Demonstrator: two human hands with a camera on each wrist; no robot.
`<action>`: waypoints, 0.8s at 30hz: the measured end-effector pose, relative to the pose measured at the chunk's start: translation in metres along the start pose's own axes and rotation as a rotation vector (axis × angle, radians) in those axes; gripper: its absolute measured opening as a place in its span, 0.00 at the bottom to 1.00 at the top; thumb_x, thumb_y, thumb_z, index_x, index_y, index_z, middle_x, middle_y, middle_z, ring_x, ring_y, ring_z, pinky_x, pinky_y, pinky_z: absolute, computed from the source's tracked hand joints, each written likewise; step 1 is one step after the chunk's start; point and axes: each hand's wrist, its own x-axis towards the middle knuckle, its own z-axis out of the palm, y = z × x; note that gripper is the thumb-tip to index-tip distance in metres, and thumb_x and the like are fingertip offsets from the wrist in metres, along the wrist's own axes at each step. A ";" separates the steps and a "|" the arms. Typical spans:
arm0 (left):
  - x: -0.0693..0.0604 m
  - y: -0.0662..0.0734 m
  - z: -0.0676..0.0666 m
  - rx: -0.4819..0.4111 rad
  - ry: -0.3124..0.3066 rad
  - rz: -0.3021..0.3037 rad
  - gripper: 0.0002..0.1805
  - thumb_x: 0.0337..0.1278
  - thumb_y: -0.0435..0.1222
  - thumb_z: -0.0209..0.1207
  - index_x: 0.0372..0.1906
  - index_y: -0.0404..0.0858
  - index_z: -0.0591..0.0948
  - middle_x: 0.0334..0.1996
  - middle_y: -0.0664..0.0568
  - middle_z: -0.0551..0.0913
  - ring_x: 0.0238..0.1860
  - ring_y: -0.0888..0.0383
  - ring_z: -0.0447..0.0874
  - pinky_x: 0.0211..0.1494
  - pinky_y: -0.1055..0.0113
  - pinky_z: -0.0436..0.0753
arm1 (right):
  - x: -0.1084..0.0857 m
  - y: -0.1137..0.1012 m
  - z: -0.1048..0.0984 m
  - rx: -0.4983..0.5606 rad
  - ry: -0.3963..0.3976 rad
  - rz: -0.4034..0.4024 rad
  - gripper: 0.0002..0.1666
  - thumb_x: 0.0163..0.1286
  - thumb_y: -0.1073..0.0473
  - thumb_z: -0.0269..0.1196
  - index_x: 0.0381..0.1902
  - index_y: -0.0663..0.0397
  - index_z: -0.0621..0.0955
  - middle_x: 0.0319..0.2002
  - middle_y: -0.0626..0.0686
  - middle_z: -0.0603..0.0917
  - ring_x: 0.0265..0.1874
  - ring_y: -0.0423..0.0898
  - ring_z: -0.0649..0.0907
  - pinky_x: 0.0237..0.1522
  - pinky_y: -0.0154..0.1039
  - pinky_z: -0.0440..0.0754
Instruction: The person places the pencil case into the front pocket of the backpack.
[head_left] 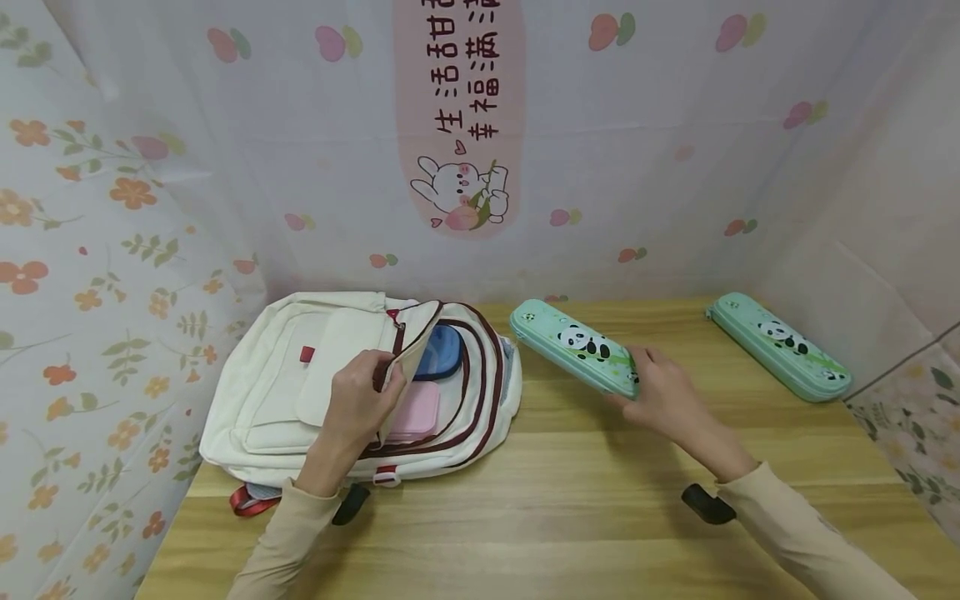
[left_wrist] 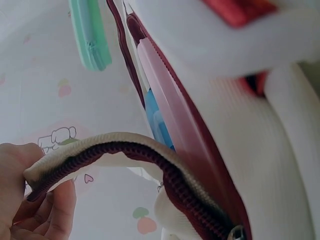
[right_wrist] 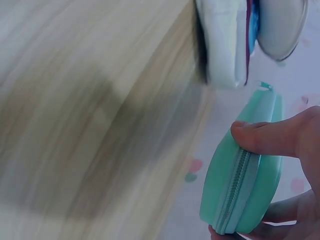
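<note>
Gripping a panda pencil case (head_left: 573, 346) by its near end, the right hand (head_left: 663, 396) hovers right of the backpack (head_left: 281, 396), whose flap (left_wrist: 120, 140) the left hand (head_left: 363, 396) pinches.

The head view is softly lit, with a faint shadow on the tabletop (head_left: 525, 525) under the right hand (head_left: 662, 393); the light probably falls from above. Both wrist views look hazy: in the left, a red tab (left_wrist: 241, 10) blurs at the top edge; in the right, the tabletop smears beneath broad, soft-edged shadows
</note>
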 end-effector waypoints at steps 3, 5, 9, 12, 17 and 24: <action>0.001 0.000 0.000 0.001 0.007 0.004 0.05 0.50 0.26 0.65 0.33 0.27 0.82 0.21 0.43 0.78 0.22 0.55 0.73 0.24 0.66 0.73 | 0.005 -0.012 0.001 0.010 -0.022 -0.016 0.46 0.53 0.55 0.77 0.62 0.76 0.71 0.51 0.74 0.80 0.44 0.64 0.82 0.44 0.60 0.80; 0.001 0.000 0.000 0.001 0.007 0.004 0.05 0.50 0.26 0.65 0.32 0.27 0.82 0.21 0.43 0.78 0.22 0.55 0.73 0.24 0.66 0.73 | 0.006 -0.019 0.002 0.015 -0.034 -0.030 0.46 0.53 0.54 0.77 0.63 0.74 0.71 0.51 0.73 0.80 0.44 0.64 0.82 0.44 0.60 0.81; 0.001 0.000 -0.002 0.002 0.005 -0.001 0.05 0.50 0.26 0.65 0.32 0.26 0.82 0.21 0.43 0.79 0.22 0.55 0.73 0.24 0.66 0.73 | 0.008 -0.029 0.008 0.020 -0.039 -0.072 0.47 0.50 0.54 0.78 0.63 0.71 0.72 0.51 0.71 0.80 0.45 0.62 0.83 0.45 0.58 0.82; 0.001 0.000 -0.003 0.005 0.001 -0.003 0.05 0.50 0.26 0.65 0.32 0.26 0.82 0.21 0.43 0.79 0.22 0.55 0.73 0.24 0.67 0.73 | 0.009 -0.037 0.013 0.026 -0.038 -0.104 0.48 0.49 0.54 0.80 0.63 0.71 0.73 0.51 0.69 0.81 0.44 0.61 0.83 0.45 0.56 0.83; 0.001 -0.001 -0.003 0.007 0.002 0.004 0.05 0.51 0.26 0.65 0.32 0.27 0.82 0.21 0.43 0.79 0.22 0.55 0.73 0.25 0.66 0.73 | 0.011 -0.052 0.020 0.035 -0.047 -0.160 0.48 0.47 0.55 0.81 0.62 0.70 0.75 0.50 0.67 0.82 0.44 0.59 0.83 0.45 0.55 0.83; 0.002 -0.001 -0.004 0.014 0.007 0.006 0.05 0.50 0.25 0.65 0.32 0.27 0.82 0.21 0.44 0.79 0.22 0.55 0.74 0.25 0.66 0.73 | 0.013 -0.066 0.027 0.071 -0.080 -0.226 0.47 0.45 0.56 0.82 0.62 0.67 0.76 0.51 0.65 0.83 0.45 0.57 0.84 0.47 0.54 0.83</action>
